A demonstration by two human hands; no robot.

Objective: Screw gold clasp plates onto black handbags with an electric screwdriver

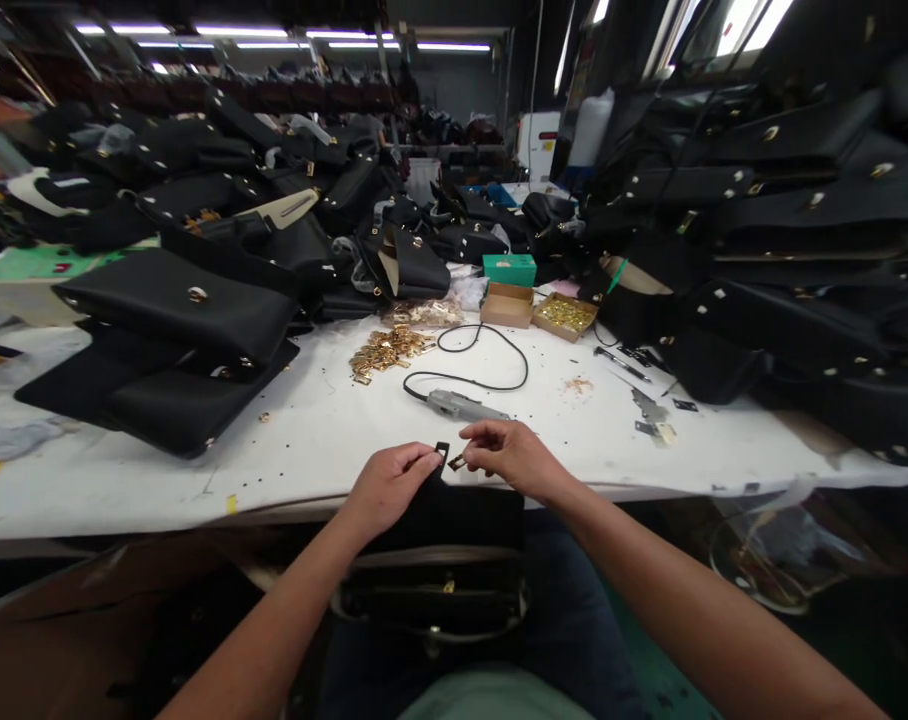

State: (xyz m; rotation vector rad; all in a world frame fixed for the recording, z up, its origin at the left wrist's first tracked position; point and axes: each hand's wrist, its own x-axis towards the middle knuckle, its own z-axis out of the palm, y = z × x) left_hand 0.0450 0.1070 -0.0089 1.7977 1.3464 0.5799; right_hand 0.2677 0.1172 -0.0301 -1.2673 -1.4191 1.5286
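Observation:
A black handbag (454, 520) rests on my lap against the table edge, its mouth open toward me. My left hand (390, 485) pinches the bag's narrow flap tab (442, 449), which has a rectangular slot cut in it. Close to the right of that tab, my right hand (508, 455) holds a small gold rectangular metal frame (457, 462) between thumb and fingers. A small gap shows between frame and tab. Just beyond my hands lies a grey corded power tool (465, 405), with a pile of gold metal frames (386, 350) farther left.
Black bags are stacked at left (176, 300) and right (806, 220). A cardboard box (566, 314) of small gold parts stands beside an open brown box (507, 305) and a green box (509, 268). The tool's black cord (527, 365) loops across the white table (334, 440). A pen (623, 364) lies right.

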